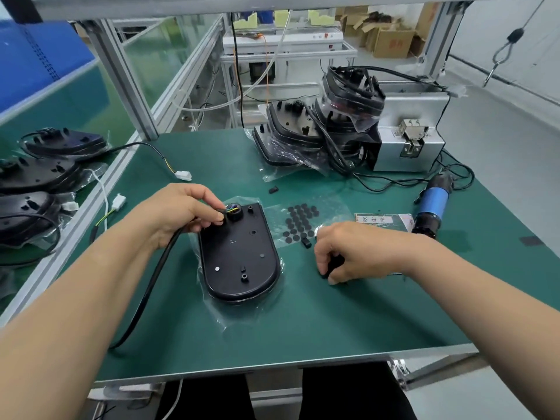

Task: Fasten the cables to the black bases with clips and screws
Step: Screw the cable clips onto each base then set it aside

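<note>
Head view: one black base [239, 256] lies at frame centre on the bench [303, 322], its long axis running up and down the frame. At its upper end the left hand [185, 210] pinches the one cable [151, 280] against the round port. To the right of the base, the right hand [342, 256] curls its fingers round a small black piece [333, 263], likely a clip. Two loose clips [306, 243] lie beyond. The left hand is nearer the port.
</note>
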Available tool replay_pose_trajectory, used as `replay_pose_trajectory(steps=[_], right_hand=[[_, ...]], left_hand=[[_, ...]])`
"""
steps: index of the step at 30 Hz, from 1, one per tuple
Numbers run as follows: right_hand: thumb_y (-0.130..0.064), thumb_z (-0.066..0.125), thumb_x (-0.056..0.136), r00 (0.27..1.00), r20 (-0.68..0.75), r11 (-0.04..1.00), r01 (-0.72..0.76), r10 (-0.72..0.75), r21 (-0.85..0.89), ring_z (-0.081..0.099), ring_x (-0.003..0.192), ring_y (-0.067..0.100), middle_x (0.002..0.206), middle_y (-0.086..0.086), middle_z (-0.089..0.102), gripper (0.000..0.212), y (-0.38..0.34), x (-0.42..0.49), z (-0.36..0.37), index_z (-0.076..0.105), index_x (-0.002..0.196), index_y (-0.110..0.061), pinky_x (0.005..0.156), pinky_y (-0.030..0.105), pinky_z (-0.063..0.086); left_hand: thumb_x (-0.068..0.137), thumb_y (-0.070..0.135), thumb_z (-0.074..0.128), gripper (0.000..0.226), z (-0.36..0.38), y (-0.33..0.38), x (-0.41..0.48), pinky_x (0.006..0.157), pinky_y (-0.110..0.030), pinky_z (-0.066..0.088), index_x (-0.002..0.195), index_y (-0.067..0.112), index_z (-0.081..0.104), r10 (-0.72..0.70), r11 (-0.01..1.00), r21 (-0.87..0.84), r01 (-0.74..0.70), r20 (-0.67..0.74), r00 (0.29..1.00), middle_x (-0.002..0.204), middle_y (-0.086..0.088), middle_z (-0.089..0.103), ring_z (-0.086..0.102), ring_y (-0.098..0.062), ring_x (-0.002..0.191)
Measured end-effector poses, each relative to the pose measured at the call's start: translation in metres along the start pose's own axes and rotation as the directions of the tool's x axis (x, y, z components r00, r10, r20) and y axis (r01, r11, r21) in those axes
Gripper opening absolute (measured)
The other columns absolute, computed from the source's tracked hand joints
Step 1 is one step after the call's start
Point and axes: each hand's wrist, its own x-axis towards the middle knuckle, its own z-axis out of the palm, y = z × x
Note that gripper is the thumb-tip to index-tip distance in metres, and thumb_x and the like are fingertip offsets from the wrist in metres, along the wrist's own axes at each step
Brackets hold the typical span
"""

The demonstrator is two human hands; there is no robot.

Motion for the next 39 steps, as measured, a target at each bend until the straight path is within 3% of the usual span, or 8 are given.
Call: replay_pose_trajectory(steps=[5,11,16,23,27,32,35,39], right_hand=[[-0.024,0.071,0.087,0.999,-0.036,0.997,0.035,-0.038,-0.065,0.053,0.091,0.008,0.093,-0.011,0.054,0.004,0.001,0.004,0.003,0.069,0.086,-0.021,0.082,0.027,0.045],[-0.019,0.074,0.089,0.920,-0.386,0.956,0.054,0.064,0.288,0.055,0.061,0.000,0.069,-0.009,0.066,0.011,0.005,0.013,-0.016,0.065,0.081,-0.019,0.062,0.017,0.039],[0.000,0.074,0.086,0.887,-0.449,0.649,0.280,0.108,0.708,0.062,0.056,0.012,0.063,0.007,0.068,0.009,-0.035,0.054,-0.025,0.069,0.080,-0.005,0.055,0.021,0.052],[0.006,0.068,0.088,0.928,-0.355,0.394,0.286,0.113,0.873,0.065,0.061,0.007,0.070,0.007,0.069,0.006,-0.071,0.111,-0.014,0.070,0.093,0.003,0.062,0.016,0.055],[0.007,0.066,0.090,0.944,-0.313,0.461,0.235,0.101,0.856,0.068,0.066,0.012,0.075,0.008,0.072,0.008,-0.072,0.120,-0.012,0.070,0.097,0.005,0.070,0.020,0.059],[-0.006,0.073,0.087,0.931,-0.354,0.737,0.179,0.087,0.651,0.060,0.066,0.011,0.076,0.010,0.072,0.005,-0.072,0.125,-0.020,0.076,0.089,-0.010,0.068,0.028,0.053],[-0.013,0.078,0.084,0.925,-0.377,0.793,0.187,0.057,0.579,0.051,0.064,-0.003,0.075,-0.007,0.065,0.004,-0.068,0.124,-0.025,0.079,0.085,-0.018,0.066,0.013,0.043],[-0.018,0.077,0.085,0.918,-0.397,0.837,0.212,0.006,0.504,0.055,0.086,0.000,0.101,0.000,0.064,0.010,-0.066,0.127,-0.026,0.073,0.082,-0.027,0.077,0.016,0.040]], left_hand=[[0.072,-0.006,0.075,0.017,-0.003,-0.001,-0.001,0.041,-0.015,0.044,0.076,0.010,0.073,-0.018,1.000,-0.015,0.018,-0.005,1.000,0.071,-0.013,0.072,0.054,-0.007,0.046],[0.072,-0.011,0.071,0.020,-0.004,0.002,-0.001,0.044,-0.015,0.048,0.076,0.008,0.075,-0.056,0.997,-0.054,0.058,0.035,0.998,0.073,-0.013,0.071,0.056,-0.007,0.049],[0.076,-0.014,0.067,0.021,-0.009,-0.001,0.000,0.049,-0.016,0.051,0.080,0.005,0.074,-0.039,0.994,-0.097,0.048,0.094,0.995,0.074,-0.012,0.073,0.061,-0.008,0.052],[0.075,-0.013,0.069,0.021,-0.009,-0.007,0.000,0.054,-0.017,0.052,0.079,0.008,0.071,0.022,0.993,-0.114,-0.014,0.069,0.997,0.068,-0.007,0.071,0.062,-0.010,0.055],[0.076,-0.007,0.073,0.015,-0.012,-0.007,0.001,0.055,-0.017,0.051,0.085,0.005,0.073,0.031,0.996,-0.081,-0.024,0.085,0.996,0.073,-0.009,0.072,0.063,-0.009,0.058],[0.076,-0.009,0.071,0.016,-0.012,-0.007,0.003,0.057,-0.017,0.053,0.085,0.004,0.074,0.030,0.997,-0.067,-0.025,0.077,0.997,0.077,-0.011,0.074,0.064,-0.009,0.060],[0.076,-0.009,0.071,0.016,-0.011,-0.007,0.003,0.057,-0.017,0.053,0.084,0.004,0.073,0.027,0.997,-0.071,-0.022,0.074,0.997,0.076,-0.012,0.074,0.065,-0.009,0.060],[0.076,-0.010,0.069,0.015,-0.010,-0.004,0.002,0.057,-0.016,0.054,0.084,0.002,0.073,0.003,0.994,-0.107,0.004,0.065,0.998,0.074,-0.011,0.073,0.065,-0.010,0.060]])
